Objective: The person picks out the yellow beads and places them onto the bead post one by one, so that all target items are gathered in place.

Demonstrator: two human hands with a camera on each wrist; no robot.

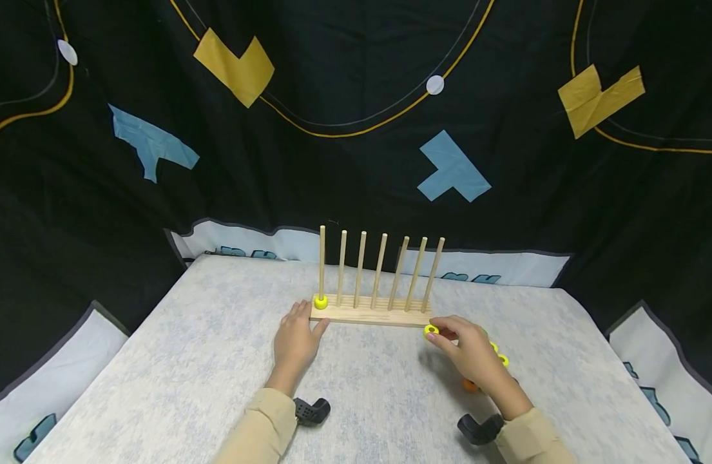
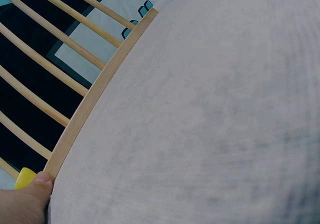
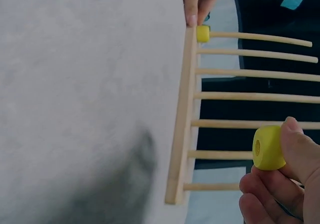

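Note:
A wooden peg stand (image 1: pixel 373 316) with a row of several upright pegs stands near the table's far edge. One yellow bead (image 1: pixel 321 302) sits at the foot of its leftmost peg. My left hand (image 1: pixel 296 341) holds the left end of the base, its thumb (image 2: pixel 42 184) against the front edge. Between thumb and fingers, my right hand (image 1: pixel 474 354) pinches another yellow bead (image 3: pixel 268 148), its hole showing in the right wrist view. This bead is in the air near the stand's right front corner, apart from the pegs.
Partly hidden by my right hand, more yellow beads (image 1: pixel 503 360) and an orange one (image 1: pixel 470 385) lie on the pale table (image 1: pixel 367 393). A black cloth (image 1: pixel 356 180) hangs behind the table.

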